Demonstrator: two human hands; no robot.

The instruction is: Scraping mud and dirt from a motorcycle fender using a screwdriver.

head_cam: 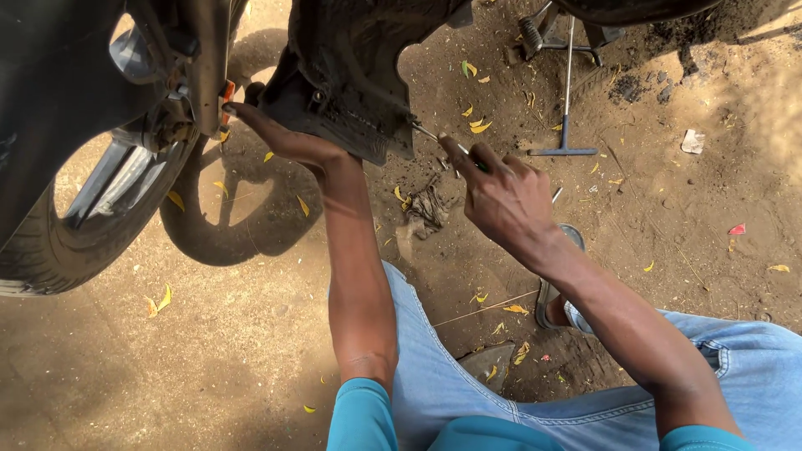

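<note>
A black plastic scooter panel (351,75) hangs above the dirt ground, next to the wheel (92,209). My left hand (280,138) reaches under the panel's left edge, fingers pressed against it near an orange part. My right hand (501,196) is closed around a green-handled screwdriver (451,144). Its metal tip points at the panel's lower right corner. My knees in blue jeans (468,392) fill the bottom of the view.
A T-shaped metal wrench (566,125) stands on the ground at upper right beside a foot peg. A dirty rag (424,209) lies below the panel. Yellow leaves are scattered over the sandy ground. A sandal (551,292) shows by my right forearm.
</note>
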